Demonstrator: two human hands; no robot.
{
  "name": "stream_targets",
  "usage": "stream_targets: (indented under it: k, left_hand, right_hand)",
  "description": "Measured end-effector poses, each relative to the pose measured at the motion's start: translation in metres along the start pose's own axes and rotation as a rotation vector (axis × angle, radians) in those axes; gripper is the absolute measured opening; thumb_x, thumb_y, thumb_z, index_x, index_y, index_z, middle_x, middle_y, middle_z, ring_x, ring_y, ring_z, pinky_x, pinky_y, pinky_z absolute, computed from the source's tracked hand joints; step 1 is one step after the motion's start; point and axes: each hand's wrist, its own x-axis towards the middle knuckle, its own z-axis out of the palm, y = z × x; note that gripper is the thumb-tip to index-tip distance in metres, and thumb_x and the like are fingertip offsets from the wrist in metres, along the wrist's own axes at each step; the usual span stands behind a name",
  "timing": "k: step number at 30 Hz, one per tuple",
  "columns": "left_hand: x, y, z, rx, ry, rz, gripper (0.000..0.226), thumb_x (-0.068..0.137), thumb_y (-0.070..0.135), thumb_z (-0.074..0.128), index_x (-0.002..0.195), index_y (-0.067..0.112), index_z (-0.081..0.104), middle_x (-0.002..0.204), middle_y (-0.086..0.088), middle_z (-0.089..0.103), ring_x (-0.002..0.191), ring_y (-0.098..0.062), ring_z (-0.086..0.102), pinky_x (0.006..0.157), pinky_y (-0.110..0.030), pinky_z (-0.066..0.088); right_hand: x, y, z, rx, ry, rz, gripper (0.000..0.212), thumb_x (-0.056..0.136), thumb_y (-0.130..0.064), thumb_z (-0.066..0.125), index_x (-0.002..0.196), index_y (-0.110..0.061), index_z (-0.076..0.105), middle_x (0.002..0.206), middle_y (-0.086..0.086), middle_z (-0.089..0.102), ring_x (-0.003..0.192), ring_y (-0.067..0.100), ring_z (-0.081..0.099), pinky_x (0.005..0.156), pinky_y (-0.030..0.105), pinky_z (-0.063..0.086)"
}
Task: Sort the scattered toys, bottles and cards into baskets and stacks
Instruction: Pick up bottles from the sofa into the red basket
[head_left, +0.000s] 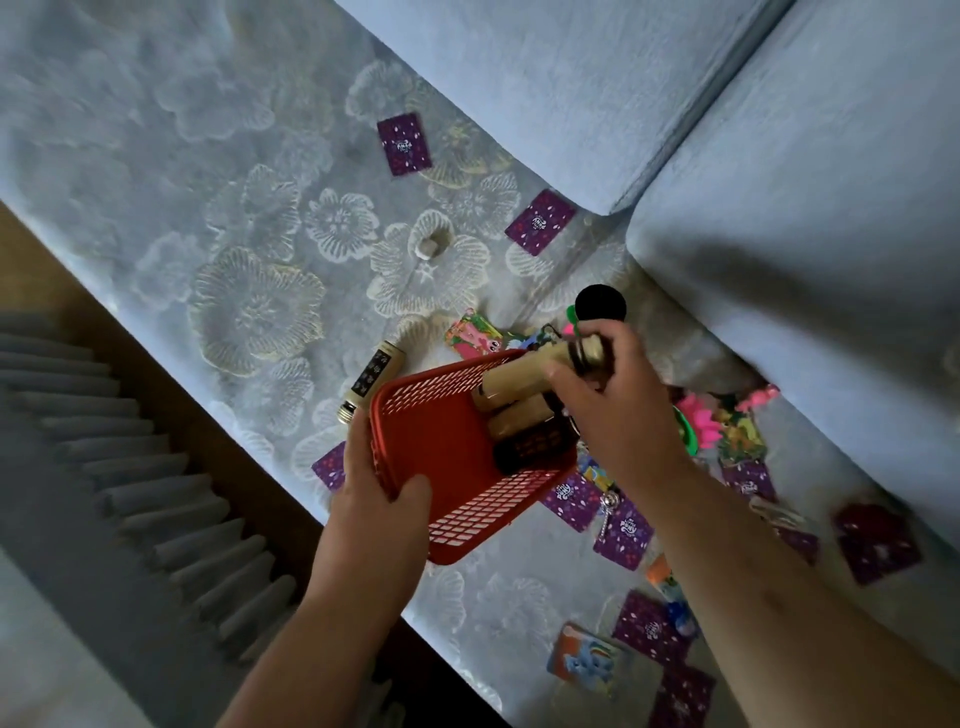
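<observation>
Red plastic mesh fills the middle of my view: the basket (441, 457) is tipped towards me, held up over the seat. My left hand (379, 488) grips its near corner, thumb curled over the rim and inside, fingers under the wall. My right hand (608, 410) is closed round the neck end of a beige bottle (519, 371), whose base pokes over the far rim into the basket. Two more bottles lie inside against the far wall, a beige one (519, 421) and a dark one (530, 447), touching each other.

Just past my right knuckles sits a round black thing (600, 306); I cannot tell whether it belongs to the bottle I hold. Another beige bottle with a dark label (371, 382) lies loose on the flowered cover (260, 218), just beside the basket's left corner.

Purple cards are scattered about: two well apart up the seat (404, 144) (540, 222), one half hidden under my left hand (330, 466), several below my right forearm (623, 530). Pink toys (696, 415) are heaped near the blue back cushions (779, 208), partly hidden by my right wrist. A blue pony card (584, 657) lies face up near the seat's edge.
</observation>
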Motion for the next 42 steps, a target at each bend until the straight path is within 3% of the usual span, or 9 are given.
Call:
stream_targets:
  k: [6, 12, 15, 21, 25, 32, 35, 39, 42]
  left_hand:
    - [0.003, -0.017, -0.035, -0.114, 0.020, -0.029, 0.078, 0.066, 0.032, 0.048, 0.139, 0.051, 0.028, 0.100, 0.005, 0.067, 0.085, -0.023, 0.067, 0.080, -0.052, 0.056]
    - [0.016, -0.043, -0.082, -0.281, 0.143, -0.047, 0.073, 0.065, 0.026, 0.052, 0.130, 0.056, 0.040, 0.096, -0.004, 0.067, 0.078, -0.031, 0.068, 0.071, -0.059, 0.057]
    - [0.022, -0.053, -0.108, -0.379, 0.226, -0.038, 0.070, 0.066, 0.022, 0.052, 0.129, 0.051, 0.044, 0.099, 0.000, 0.069, 0.083, -0.030, 0.069, 0.072, -0.060, 0.057]
    - [0.039, -0.060, -0.141, -0.470, 0.312, 0.022, 0.064, 0.086, 0.009, 0.053, 0.135, 0.048, 0.039, 0.100, 0.007, 0.067, 0.085, -0.026, 0.070, 0.070, -0.055, 0.059]
    - [0.050, -0.065, -0.147, -0.515, 0.316, 0.017, 0.059, 0.089, 0.009, 0.052, 0.135, 0.043, 0.040, 0.103, 0.009, 0.066, 0.088, -0.022, 0.070, 0.067, -0.049, 0.060]
    - [0.055, -0.068, -0.131, -0.596, 0.275, -0.028, 0.056, 0.090, 0.008, 0.051, 0.134, 0.041, 0.043, 0.103, 0.014, 0.065, 0.087, -0.014, 0.070, 0.059, -0.035, 0.058]
    - [0.053, -0.064, -0.122, -0.593, 0.235, -0.047, 0.055, 0.090, 0.008, 0.051, 0.133, 0.041, 0.043, 0.109, 0.010, 0.064, 0.093, -0.018, 0.068, 0.062, -0.037, 0.059]
    - [0.047, -0.053, -0.105, -0.526, 0.176, -0.040, 0.065, 0.078, 0.020, 0.055, 0.133, 0.050, 0.040, 0.113, 0.013, 0.064, 0.100, -0.021, 0.066, 0.076, -0.050, 0.058]
    - [0.035, -0.036, -0.089, -0.449, 0.122, -0.014, 0.071, 0.075, 0.023, 0.053, 0.136, 0.054, 0.034, 0.111, 0.015, 0.062, 0.099, -0.021, 0.065, 0.080, -0.052, 0.057]
  right_hand:
    - [0.012, -0.017, 0.061, -0.613, -0.045, -0.325, 0.043, 0.090, -0.047, 0.057, 0.125, -0.023, 0.059, 0.121, 0.000, 0.052, 0.115, 0.023, 0.040, 0.094, 0.027, 0.025]
    - [0.040, -0.013, 0.093, -0.145, 0.202, -0.063, 0.022, 0.096, -0.015, 0.052, 0.115, -0.005, 0.055, 0.120, 0.014, 0.049, 0.109, 0.030, 0.052, 0.095, 0.037, 0.044]
    - [0.044, 0.003, 0.114, -0.440, 0.023, -0.019, 0.024, 0.091, -0.012, 0.058, 0.113, -0.003, 0.056, 0.120, 0.016, 0.052, 0.114, 0.032, 0.049, 0.096, 0.038, 0.039]
    - [0.029, 0.003, 0.173, -0.781, -0.374, -0.650, 0.068, 0.065, 0.004, 0.069, 0.129, -0.005, 0.050, 0.124, 0.019, 0.058, 0.117, 0.039, 0.048, 0.094, 0.049, 0.051]
    - [0.029, -0.010, 0.205, -0.936, -0.477, -0.789, 0.053, 0.058, 0.001, 0.067, 0.109, -0.007, 0.068, 0.111, 0.017, 0.067, 0.112, 0.045, 0.058, 0.082, 0.054, 0.052]
    - [0.027, -0.001, 0.191, -0.995, -0.279, -0.608, 0.040, 0.057, 0.001, 0.058, 0.094, -0.006, 0.067, 0.088, 0.016, 0.057, 0.082, 0.036, 0.055, 0.074, 0.046, 0.051]
    - [0.019, 0.006, 0.160, -0.875, -0.097, -0.474, 0.046, 0.065, 0.000, 0.072, 0.109, -0.012, 0.064, 0.103, 0.015, 0.056, 0.094, 0.035, 0.053, 0.077, 0.041, 0.048]
    - [0.000, 0.014, 0.104, -0.533, 0.138, -0.172, 0.043, 0.084, -0.005, 0.067, 0.125, -0.010, 0.055, 0.121, 0.017, 0.051, 0.110, 0.034, 0.052, 0.092, 0.041, 0.046]
    - [-0.019, 0.007, 0.056, -0.320, 0.249, 0.074, 0.041, 0.091, -0.015, 0.060, 0.129, -0.017, 0.045, 0.121, 0.007, 0.055, 0.105, 0.024, 0.057, 0.086, 0.032, 0.045]
